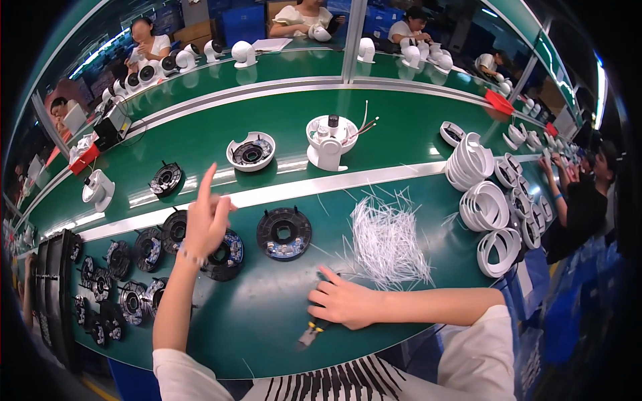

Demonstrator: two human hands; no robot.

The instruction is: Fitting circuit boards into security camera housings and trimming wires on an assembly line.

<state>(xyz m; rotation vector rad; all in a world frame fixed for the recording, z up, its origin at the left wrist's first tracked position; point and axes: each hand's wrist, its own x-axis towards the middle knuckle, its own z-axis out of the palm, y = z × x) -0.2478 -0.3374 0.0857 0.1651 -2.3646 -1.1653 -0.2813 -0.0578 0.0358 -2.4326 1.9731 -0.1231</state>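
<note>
My left hand (207,224) is raised over the left half of the bench, index finger stretched out and the others loosely bent, with nothing visible in it. Under it lies a black round part (225,259) with a circuit board, partly hidden. To its right sits another black round part (283,226) with a hole in the middle and a board along its lower edge. Near the bench's front, my right hand (344,302) is closed on small pliers (309,334) with yellow and black handles, jaws toward me. Beyond it spreads a heap of thin white strips (389,244).
Several black round parts (119,259) fill the left side, beside stacked black trays (53,294). White rings (483,206) stand stacked at right. On the green line beyond are a white bowl-shaped housing (241,160) and a white unit with wires (328,155). People work across it and at right.
</note>
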